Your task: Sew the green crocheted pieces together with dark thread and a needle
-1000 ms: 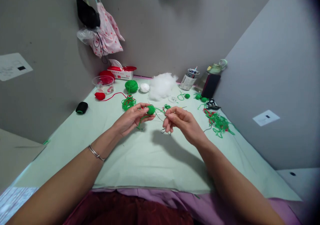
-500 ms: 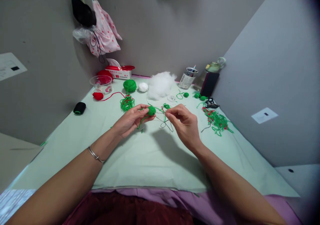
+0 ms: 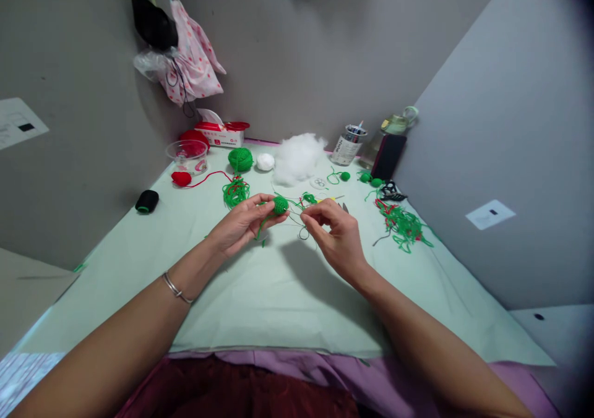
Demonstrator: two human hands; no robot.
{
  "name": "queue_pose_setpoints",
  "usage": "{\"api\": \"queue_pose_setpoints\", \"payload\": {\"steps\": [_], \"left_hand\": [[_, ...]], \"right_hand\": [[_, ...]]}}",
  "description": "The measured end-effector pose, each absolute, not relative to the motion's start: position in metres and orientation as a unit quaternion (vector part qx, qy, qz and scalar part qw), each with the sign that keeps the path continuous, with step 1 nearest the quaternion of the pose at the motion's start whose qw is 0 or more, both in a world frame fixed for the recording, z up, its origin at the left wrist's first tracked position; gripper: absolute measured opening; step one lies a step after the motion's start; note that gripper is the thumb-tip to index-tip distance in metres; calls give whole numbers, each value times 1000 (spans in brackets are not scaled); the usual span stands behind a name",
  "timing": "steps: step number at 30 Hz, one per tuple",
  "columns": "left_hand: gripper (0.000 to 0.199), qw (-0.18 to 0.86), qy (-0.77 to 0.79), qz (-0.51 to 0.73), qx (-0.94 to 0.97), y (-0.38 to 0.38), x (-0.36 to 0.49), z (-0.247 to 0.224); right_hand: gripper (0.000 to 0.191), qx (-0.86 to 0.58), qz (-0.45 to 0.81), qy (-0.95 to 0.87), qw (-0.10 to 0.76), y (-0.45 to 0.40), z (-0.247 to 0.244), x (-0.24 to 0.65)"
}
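Thumb and fingers of my left hand (image 3: pixel 250 219) are closed around a small green crocheted ball (image 3: pixel 280 206), held above the table. A green yarn tail hangs below the ball. To its right, my right hand (image 3: pixel 334 229) is pinched on a thin dark thread (image 3: pixel 304 233), which loops under the fingertips. A fine line spans the short gap between ball and fingertips; whether it is a needle is too small to tell. Partly hidden behind the right hand lie scissors (image 3: pixel 344 208) and a yellow-handled tool (image 3: pixel 326 200).
At the back are white stuffing (image 3: pixel 299 158), a green yarn ball (image 3: pixel 240 159), a plastic tub (image 3: pixel 188 158) and a pen tin (image 3: pixel 349 146). Tangled yarn (image 3: pixel 406 226) lies right, beside a phone (image 3: pixel 390 157) leaning on a bottle. A black spool (image 3: pixel 147 201) sits left.
My right hand has moved slightly left and down, closer to the green ball. The dark thread loop beneath it looks smaller. Scissors now show behind that hand. My left hand stays nearly still.
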State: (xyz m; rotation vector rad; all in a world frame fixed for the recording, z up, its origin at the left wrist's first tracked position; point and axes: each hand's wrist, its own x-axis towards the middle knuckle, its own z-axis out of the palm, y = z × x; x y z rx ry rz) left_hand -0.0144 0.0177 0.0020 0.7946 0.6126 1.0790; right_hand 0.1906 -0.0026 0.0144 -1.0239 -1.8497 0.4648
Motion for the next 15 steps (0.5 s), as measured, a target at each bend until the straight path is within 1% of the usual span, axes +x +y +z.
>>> {"api": "queue_pose_setpoints", "payload": {"steps": [3, 6, 15], "left_hand": [[10, 741, 273, 494, 365, 18, -15, 2], [11, 741, 266, 495, 368, 17, -15, 2], [12, 752, 250, 490, 364, 17, -13, 1]], "right_hand": [[16, -423, 284, -739, 441, -1, 11, 190], [18, -427, 358, -707, 436, 0, 10, 189], [23, -402, 447, -659, 451, 0, 11, 185]]}}
